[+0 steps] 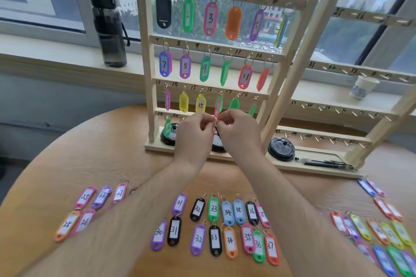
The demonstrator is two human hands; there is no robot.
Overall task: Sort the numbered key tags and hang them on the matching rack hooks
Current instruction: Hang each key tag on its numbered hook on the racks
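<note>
The pink key tag hangs between the two hands with its long axis vertical, its top end up at the fingertips and its body pointing down toward the counter. It shows edge-on as a thin pinkish strip, so its number cannot be read. The left hand and right hand meet over it, the fingers of each curled and pinching its top end. They hold it in front of the bottom rail of the wooden rack at the counter's far edge. That rack's upper rows carry hung tags numbered from 1 upward. A second rack with numbered hooks stands just beside it toward the far right. Loose tags lie in rows along the near edge, with more at the near left and right. A dark bottle stands on the sill behind.
</note>
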